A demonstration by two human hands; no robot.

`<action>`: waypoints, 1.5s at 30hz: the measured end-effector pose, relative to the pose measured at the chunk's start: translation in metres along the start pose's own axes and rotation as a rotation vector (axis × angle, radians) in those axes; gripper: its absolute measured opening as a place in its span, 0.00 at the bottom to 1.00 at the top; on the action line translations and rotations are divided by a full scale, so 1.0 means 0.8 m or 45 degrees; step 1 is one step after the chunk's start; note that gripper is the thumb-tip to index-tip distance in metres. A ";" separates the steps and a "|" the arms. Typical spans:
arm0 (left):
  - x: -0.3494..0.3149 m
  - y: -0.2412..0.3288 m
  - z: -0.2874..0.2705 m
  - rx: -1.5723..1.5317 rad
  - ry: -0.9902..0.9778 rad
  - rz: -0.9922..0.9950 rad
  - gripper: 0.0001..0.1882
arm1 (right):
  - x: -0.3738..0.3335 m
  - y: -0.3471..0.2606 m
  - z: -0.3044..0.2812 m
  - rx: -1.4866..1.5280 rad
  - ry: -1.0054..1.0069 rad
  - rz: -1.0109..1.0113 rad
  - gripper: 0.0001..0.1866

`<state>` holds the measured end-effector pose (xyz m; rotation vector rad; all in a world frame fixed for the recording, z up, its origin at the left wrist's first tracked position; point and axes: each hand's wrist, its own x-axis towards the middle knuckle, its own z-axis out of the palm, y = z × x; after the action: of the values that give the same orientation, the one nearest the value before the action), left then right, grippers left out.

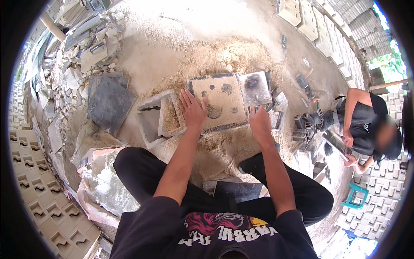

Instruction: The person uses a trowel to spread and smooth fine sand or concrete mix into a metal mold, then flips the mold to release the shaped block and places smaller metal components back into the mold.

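Observation:
In front of me lies a square mold with a dark rim, filled with a pale sandy mix that shows several dark damp patches. My left hand rests on its left edge, fingers stretched and spread. Closed round the handle of a trowel is my right hand. The trowel's flat, squarish grey blade has a dark stain and lies at the mold's right edge. Just left of my left hand is a tilted box frame with some sandy mix inside.
Loose sand is heaped beyond the mold. Dark flat plates lie at left, near broken rubble. At right, another person holds a flat piece near a green stool. Pale molded blocks stand in rows at the far right.

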<state>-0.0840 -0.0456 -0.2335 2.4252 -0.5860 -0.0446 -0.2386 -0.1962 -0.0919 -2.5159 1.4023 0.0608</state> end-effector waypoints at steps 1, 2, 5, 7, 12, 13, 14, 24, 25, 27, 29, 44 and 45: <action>0.001 0.002 -0.006 0.127 0.043 0.044 0.41 | 0.000 0.003 -0.005 -0.002 0.019 0.047 0.27; 0.003 0.005 -0.012 0.253 0.083 0.090 0.42 | 0.007 0.005 -0.009 0.100 0.013 0.027 0.28; 0.004 0.013 -0.016 0.228 0.047 0.093 0.40 | 0.014 0.020 -0.006 0.118 0.000 0.045 0.27; 0.006 0.006 -0.016 0.147 0.003 0.148 0.39 | 0.014 0.014 -0.007 0.127 -0.036 0.036 0.26; 0.010 -0.007 -0.013 -0.354 -0.004 0.151 0.35 | 0.011 -0.012 0.013 0.183 -0.140 -0.083 0.26; 0.010 -0.004 -0.013 -0.456 -0.005 0.146 0.34 | 0.005 -0.021 0.015 0.206 -0.162 -0.082 0.26; 0.010 -0.001 -0.013 -0.559 -0.006 0.140 0.33 | 0.002 -0.024 0.026 0.167 -0.199 -0.139 0.26; 0.014 -0.031 0.008 -1.292 0.193 -0.086 0.30 | -0.068 -0.116 0.068 0.275 -0.393 -0.351 0.23; 0.014 -0.033 0.009 -1.301 0.208 -0.126 0.29 | -0.071 -0.117 0.067 0.235 -0.422 -0.379 0.23; 0.014 -0.035 0.004 -1.147 0.199 -0.143 0.29 | -0.080 -0.116 0.057 0.157 -0.478 -0.446 0.22; 0.012 -0.028 -0.009 -0.929 0.176 -0.127 0.30 | -0.084 -0.097 0.032 0.074 -0.522 -0.515 0.21; -0.059 0.096 0.030 0.277 -0.544 0.834 0.40 | 0.007 0.077 -0.106 -0.510 -0.171 -0.322 0.23; -0.053 0.100 0.034 0.289 -0.542 0.876 0.40 | 0.003 0.078 -0.114 -0.508 -0.179 -0.329 0.23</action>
<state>-0.1588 -0.0993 -0.2129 2.2967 -1.6643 -0.2165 -0.2976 -0.2517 -0.0173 -2.9233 1.0865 0.5028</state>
